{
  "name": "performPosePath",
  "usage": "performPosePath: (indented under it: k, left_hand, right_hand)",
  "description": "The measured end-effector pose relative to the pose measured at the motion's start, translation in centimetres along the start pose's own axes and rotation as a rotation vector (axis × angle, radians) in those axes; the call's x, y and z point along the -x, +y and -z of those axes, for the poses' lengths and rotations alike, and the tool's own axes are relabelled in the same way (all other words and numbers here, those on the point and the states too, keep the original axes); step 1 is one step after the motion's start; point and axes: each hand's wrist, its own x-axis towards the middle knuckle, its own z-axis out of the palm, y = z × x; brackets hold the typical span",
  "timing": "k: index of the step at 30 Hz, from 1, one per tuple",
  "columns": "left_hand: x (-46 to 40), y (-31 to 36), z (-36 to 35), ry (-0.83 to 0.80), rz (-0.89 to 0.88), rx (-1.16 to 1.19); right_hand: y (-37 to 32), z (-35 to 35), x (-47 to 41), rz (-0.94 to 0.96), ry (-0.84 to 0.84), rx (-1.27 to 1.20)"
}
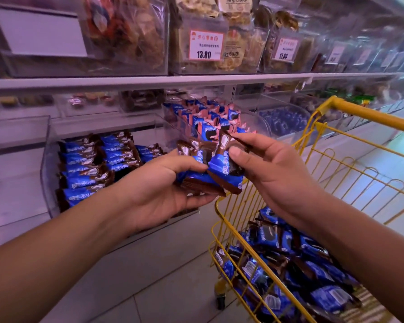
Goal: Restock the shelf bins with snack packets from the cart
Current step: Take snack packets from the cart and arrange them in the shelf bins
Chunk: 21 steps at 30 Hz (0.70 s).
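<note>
Above the yellow cart point(317, 178), I see my left hand point(159, 194) gripping blue-brown packets point(196, 180), right hand point(273, 173) fingers point(247, 142) pinching another packet point(224, 166).

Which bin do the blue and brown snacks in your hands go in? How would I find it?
Look under the long grey shelf. On the left, behind the left hand, a clear bin holds neat rows of blue-and-brown packets; the next bin's are pink and blue.

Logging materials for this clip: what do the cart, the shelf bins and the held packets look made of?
Cart: yellow-coated metal wire, judging by its thin rigid bars. Shelf bin: clear rigid plastic, probably acrylic; contents show through. Packets: glossy printed film with crimped ends, plastic or foil.
</note>
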Motion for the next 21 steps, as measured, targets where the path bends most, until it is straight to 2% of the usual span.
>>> performPosePath:
  k: [3,6,12,14,17,21]
  left_hand:
    - [0.3,0.7,0.5,-0.039,0.029,-0.064]
    - [0.6,1.1,0.7,-0.125,0.003,-0.101]
    - [0.8,0.3,0.9,0.027,-0.109,-0.323]
    - [0.9,0.6,1.4,0.096,-0.131,-0.395]
    - [1.0,2.2,2.5,0.171,-0.164,-0.596]
    - [1.7,5.4,4.9,0.131,-0.173,-0.629]
  right_hand:
    - [0.3,-0.6,-0.1,0.033,-0.021,0.007]
    - [0.5,-1.2,-0.4,0.005,-0.028,-0.136]
    - [0.7,-2.9,-0.6,-0.048,-0.023,-0.265]
    - [0.7,-3.1,-0.7,-0.028,-0.056,-0.193]
    - [0.2,-3.1,-1.4,-0.015,-0.212,0.051]
    - [-1.7,-4.4,-5.0,-0.059,-0.391,0.239]
